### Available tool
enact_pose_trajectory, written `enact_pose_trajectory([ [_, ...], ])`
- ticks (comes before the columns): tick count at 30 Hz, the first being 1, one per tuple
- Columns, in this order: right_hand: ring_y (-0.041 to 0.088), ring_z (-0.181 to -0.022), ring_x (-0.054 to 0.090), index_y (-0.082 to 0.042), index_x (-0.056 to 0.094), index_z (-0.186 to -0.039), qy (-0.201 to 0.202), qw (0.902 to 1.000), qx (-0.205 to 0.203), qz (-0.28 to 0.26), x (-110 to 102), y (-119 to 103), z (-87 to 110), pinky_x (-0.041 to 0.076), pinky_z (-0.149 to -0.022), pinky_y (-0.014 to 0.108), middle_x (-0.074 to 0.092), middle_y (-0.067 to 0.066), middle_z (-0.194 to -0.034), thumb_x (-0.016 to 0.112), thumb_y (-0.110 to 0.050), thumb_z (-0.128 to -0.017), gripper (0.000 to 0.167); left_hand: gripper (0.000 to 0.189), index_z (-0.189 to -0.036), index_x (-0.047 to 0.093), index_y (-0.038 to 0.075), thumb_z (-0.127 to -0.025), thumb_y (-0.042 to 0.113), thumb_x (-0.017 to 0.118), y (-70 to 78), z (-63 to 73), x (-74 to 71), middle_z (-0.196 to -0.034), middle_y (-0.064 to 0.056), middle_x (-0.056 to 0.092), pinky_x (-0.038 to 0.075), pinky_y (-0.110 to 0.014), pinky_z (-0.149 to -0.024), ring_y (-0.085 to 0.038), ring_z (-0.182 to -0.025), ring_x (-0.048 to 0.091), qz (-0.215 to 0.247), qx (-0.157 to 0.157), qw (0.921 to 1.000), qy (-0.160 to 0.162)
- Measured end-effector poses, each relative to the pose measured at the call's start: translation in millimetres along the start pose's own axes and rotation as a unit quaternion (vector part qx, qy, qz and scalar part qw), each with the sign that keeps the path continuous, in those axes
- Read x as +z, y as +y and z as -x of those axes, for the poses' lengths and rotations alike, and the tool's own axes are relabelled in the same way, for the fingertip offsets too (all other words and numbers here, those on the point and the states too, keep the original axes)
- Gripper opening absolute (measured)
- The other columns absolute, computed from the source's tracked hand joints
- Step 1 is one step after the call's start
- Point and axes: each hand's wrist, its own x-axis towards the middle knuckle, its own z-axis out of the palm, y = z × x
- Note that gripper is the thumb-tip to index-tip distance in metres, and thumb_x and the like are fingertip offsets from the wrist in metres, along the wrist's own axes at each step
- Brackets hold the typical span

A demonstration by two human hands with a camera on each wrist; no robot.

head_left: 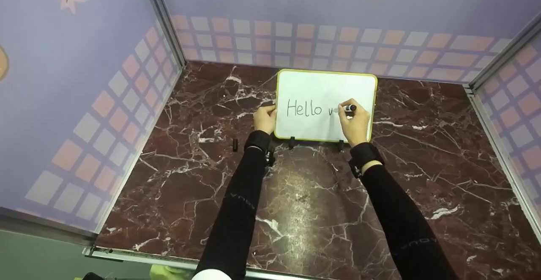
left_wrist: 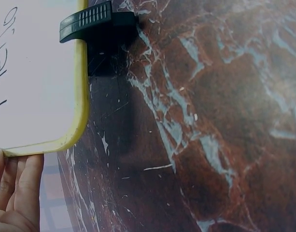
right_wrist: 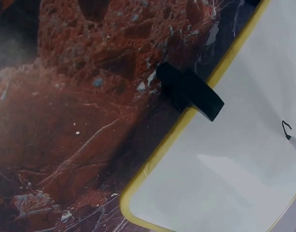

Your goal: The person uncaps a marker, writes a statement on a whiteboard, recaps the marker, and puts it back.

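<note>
White dry-erase board (head_left: 312, 89) w/ yellow rim stands at the far side of the tabletop, approx. centre, near edge set in two black clip feet (head_left: 292, 142). Black handwriting (head_left: 304, 109) on it: "Hello", then a small v-like stroke to the right. L hand (head_left: 265, 120) has the board's left edge pinched, thumb by the rim & fingers behind, gap only about the board's thickness. R hand (head_left: 355, 123) is closed in a writing grip round a marker (head_left: 350, 108), dark end toward the right, tip touching the board at that last stroke. R hand covers part of the board's right half, incl. some of the rim.

Lilac walls (head_left: 270, 1), w/ pink & white squares, box in the tabletop (head_left: 203, 195) on left, far & right; it's dark red marble-look w/ white veins. Inside: board, both forearms, plus a small black cylinder (head_left: 235, 145), prob. a pen cap, left of the board & just beside the L wrist strap (head_left: 258, 141). R wrist has a matching strap (head_left: 366, 155). Black sleeves (head_left: 232, 212) come in from the near side. Yellow-green item (head_left: 167, 273) at the near left edge, partly cut off, can't tell what.
</note>
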Motion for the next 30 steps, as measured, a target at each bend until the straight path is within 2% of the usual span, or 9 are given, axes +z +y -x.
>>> enact_pose_trajectory([
  [3,0.033,-0.076,0.072,0.002,0.068,-0.089,-0.007,1.0,0.004,-0.001,-1.8,0.9,1.9,0.043,-0.067,0.012,0.073,0.019,-0.085,0.065,-0.008,-0.093,0.012,0.026,-0.121,0.072,0.006,-0.097,0.011,0.062,-0.5,-1.9,-0.1,-0.109,-0.014,0.075,0.055,-0.037,-0.09,-0.028,-0.1,0.071,-0.003,-0.001,1.0,0.002],
  [6,0.032,-0.074,0.071,0.002,0.068,-0.088,-0.008,0.9999,0.009,0.006,-3.5,1.5,2.6,0.043,-0.066,0.013,0.073,0.019,-0.084,0.065,-0.007,-0.092,0.011,0.026,-0.121,0.072,0.006,-0.097,0.012,0.062,-1.2,-3.2,-0.1,-0.109,-0.014,0.075,0.055,-0.036,-0.09,-0.027,-0.101,0.071,-0.008,-0.003,1.0,0.002],
  [14,0.032,-0.08,0.072,0.001,0.069,-0.09,0.006,0.9998,0.002,0.019,-6.3,1.1,-3.4,0.051,-0.073,0.034,0.074,0.018,-0.089,0.066,-0.009,-0.093,0.011,0.026,-0.121,0.071,0.005,-0.097,0.011,0.063,-2.2,-2.4,1.4,-0.11,-0.015,0.074,0.056,-0.036,-0.09,-0.028,-0.101,0.071,-0.001,-0.001,1.0,0.001],
  [16,0.032,-0.082,0.072,0.002,0.069,-0.091,0.011,0.9999,-0.002,0.009,-7.0,2.2,-4.6,0.053,-0.074,0.03,0.074,0.018,-0.091,0.065,-0.008,-0.093,0.011,0.026,-0.12,0.071,0.005,-0.096,0.012,0.063,-2.1,-1.9,1.6,-0.11,-0.015,0.075,0.055,-0.036,-0.09,-0.028,-0.101,0.071,-0.003,0.0,1.0,0.002],
  [21,0.032,-0.081,0.071,0.006,0.068,-0.09,0.035,0.9989,0.002,-0.031,-11.8,6.8,-5.4,0.05,-0.072,0.011,0.073,0.02,-0.088,0.065,-0.004,-0.092,0.01,0.027,-0.121,0.071,0.005,-0.097,0.012,0.063,-0.4,-1.3,0.9,-0.11,-0.015,0.074,0.055,-0.037,-0.09,-0.028,-0.101,0.071,0.002,-0.002,1.0,-0.003],
  [24,0.032,-0.078,0.071,0.006,0.068,-0.089,0.045,0.9985,0.002,-0.03,-15.1,10.3,-5.4,0.048,-0.069,0.011,0.073,0.02,-0.085,0.065,-0.004,-0.092,0.01,0.026,-0.121,0.071,0.006,-0.097,0.012,0.062,0.3,-1.4,0.3,-0.109,-0.015,0.075,0.055,-0.037,-0.091,-0.028,-0.1,0.071,0.004,-0.002,1.0,-0.004],
  [27,0.021,-0.073,0.072,0.005,0.069,-0.089,0.04,0.9988,-0.001,-0.026,-16.5,13.0,-5.5,0.048,-0.067,0.012,0.073,0.02,-0.083,0.066,-0.005,-0.091,0.011,0.025,-0.119,0.073,0.007,-0.096,0.012,0.063,0.3,-1.2,-0.1,-0.107,-0.014,0.075,0.054,-0.037,-0.092,-0.028,-0.1,0.071,-0.001,0.0,1.0,0.001],
  [30,0.001,-0.069,0.067,0.004,0.07,-0.09,0.028,0.9991,-0.004,-0.032,-16.1,14.3,-5.8,0.047,-0.067,0.009,0.073,0.019,-0.082,0.067,-0.007,-0.092,0.012,0.025,-0.118,0.073,0.007,-0.095,0.011,0.064,-0.1,-0.9,0.0,-0.106,-0.014,0.076,0.054,-0.037,-0.092,-0.028,-0.1,0.071,-0.001,0.002,1.0,0.005],
])
